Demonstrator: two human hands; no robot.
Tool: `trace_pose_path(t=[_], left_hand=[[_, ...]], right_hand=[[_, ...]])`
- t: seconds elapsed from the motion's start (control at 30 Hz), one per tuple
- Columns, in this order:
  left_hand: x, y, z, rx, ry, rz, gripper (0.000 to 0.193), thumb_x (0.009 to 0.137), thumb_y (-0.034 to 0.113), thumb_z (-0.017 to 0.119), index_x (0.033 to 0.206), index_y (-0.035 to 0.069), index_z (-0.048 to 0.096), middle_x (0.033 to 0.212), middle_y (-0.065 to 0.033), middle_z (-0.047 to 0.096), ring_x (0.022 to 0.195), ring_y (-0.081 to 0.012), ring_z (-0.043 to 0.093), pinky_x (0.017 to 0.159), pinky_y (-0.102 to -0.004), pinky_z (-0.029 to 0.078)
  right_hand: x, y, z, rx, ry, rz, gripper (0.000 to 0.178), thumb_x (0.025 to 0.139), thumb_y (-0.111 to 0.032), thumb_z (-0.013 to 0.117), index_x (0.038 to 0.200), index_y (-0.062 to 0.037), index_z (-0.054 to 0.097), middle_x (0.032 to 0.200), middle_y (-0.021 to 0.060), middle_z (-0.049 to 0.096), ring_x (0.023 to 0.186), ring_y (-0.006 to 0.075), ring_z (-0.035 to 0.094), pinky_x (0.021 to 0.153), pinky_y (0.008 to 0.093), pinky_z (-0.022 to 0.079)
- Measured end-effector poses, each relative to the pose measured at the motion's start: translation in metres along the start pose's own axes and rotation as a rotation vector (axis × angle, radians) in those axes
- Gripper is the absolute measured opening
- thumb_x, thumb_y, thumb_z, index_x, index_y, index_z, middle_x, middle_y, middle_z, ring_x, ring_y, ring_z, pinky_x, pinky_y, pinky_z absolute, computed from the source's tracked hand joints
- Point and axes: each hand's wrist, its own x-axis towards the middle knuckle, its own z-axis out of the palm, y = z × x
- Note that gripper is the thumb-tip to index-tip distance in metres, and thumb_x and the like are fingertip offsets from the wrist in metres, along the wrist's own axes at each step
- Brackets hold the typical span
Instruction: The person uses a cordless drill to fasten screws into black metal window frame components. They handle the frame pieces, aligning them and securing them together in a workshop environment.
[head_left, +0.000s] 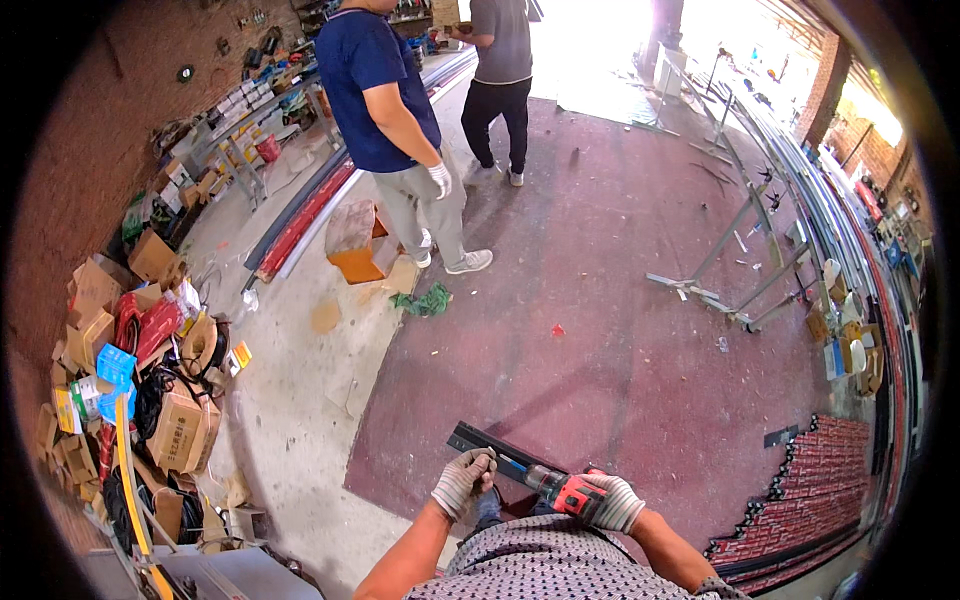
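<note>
My right hand (618,505), in a pale striped work glove, is wrapped round a red and black cordless drill (574,494). The drill lies nearly level, its bit pointing left toward my other hand. My left hand (462,482), gloved the same way, has its fingertips pinched together just off the bit's tip. Whatever is in that pinch is too small to make out. Close in front of my body is a long black profile bar (478,438), running from upper left to lower right; the drill and right hand partly cover it.
Two people, one in a blue shirt (372,95) and one in grey (500,50), stand ahead. An open cardboard box (360,265) sits by their feet. Piled boxes (180,425) line the left; a metal frame (735,225) and stacked red-black profiles (815,480) stand right.
</note>
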Motion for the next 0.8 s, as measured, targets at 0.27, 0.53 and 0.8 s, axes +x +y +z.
trace_pose_path(t=[0.27,0.53,0.8], left_hand=[[0.007,-0.011,-0.015,-0.015,-0.06,0.042,0.023,0.097,0.019,0.06,0.115,0.005,0.059,0.086,-0.0008,0.061,0.068,-0.0094,0.055,0.058,-0.024,0.048],[-0.01,-0.003,-0.002,-0.194,-0.071,0.013,0.019,0.097,0.023,0.06,0.104,0.006,0.058,0.079,0.0008,0.056,0.062,-0.0065,0.048,0.053,-0.02,0.042],[-0.012,-0.013,-0.018,-0.237,-0.143,0.011,0.02,0.098,0.023,0.057,0.105,0.004,0.06,0.08,-0.0013,0.06,0.058,-0.0077,0.047,0.052,-0.0211,0.041]], right_hand=[[0.005,0.015,0.001,0.08,-0.127,0.059,0.007,0.091,-0.011,0.061,0.093,-0.0052,0.058,0.084,0.0103,0.065,0.079,0.0263,0.066,0.075,0.0459,0.056],[-0.02,0.024,0.039,-0.039,0.075,0.011,0.006,0.095,-0.01,0.054,0.1,-0.0086,0.052,0.084,0.0072,0.063,0.075,0.0231,0.065,0.074,0.0411,0.059],[-0.013,0.029,0.025,-0.051,0.123,0.084,0.009,0.097,-0.013,0.054,0.099,-0.0061,0.058,0.087,0.0048,0.065,0.075,0.0173,0.066,0.073,0.0353,0.059]])
